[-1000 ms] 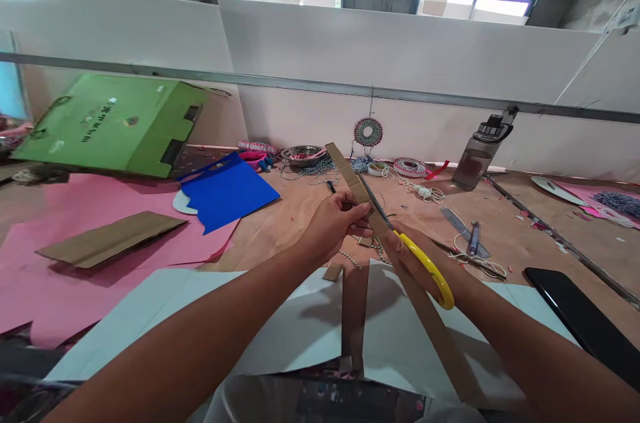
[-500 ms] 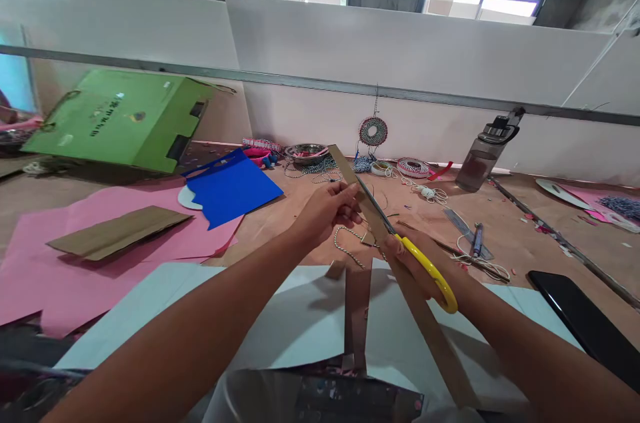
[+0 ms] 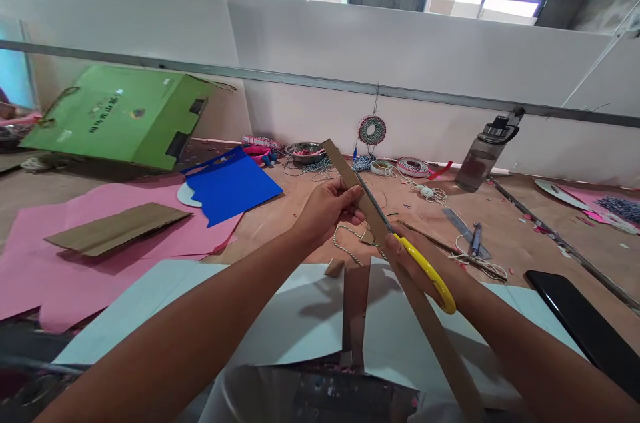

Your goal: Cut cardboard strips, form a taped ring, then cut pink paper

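one table (image 3: 270, 229): crowded, so i'd guess a stray nudge could travel; smooth brown top, its far edge meeting a flat white board (image 3: 310, 109).
green box (image 3: 105, 119): toward the table's far left corner, tilted; smooth card sides, dark cut-outs at one end.
pale sheets (image 3: 280, 323): along the table's near edge, thin and flat, parted by a gap; a dragging arm could crease them.
cardboard strip (image 3: 433, 333): long, straight, brown, held slantwise above the table's middle, lower end running past the near edge; that loose length could swing and throw the line off.
scissors (image 3: 425, 261): yellow plastic loops, slim grey blades lying along the strip's right side; i can't tell whether they've bitten in. twisting them would likely leave a ragged edge.
left hand (image 3: 333, 209): thumb and fingers pinched on the strip, close beside the blades; a slip could nick the thumb.
right hand (image 3: 417, 279): wrapped round the scissors' handles; whether it also steadies the strip, i can't see.
phone (image 3: 570, 326): glossy black slab toward the table's near right corner; a careless elbow might shove it off.
cardboard scrap (image 3: 334, 267): small, angular, at the pale sheets' upper edge.
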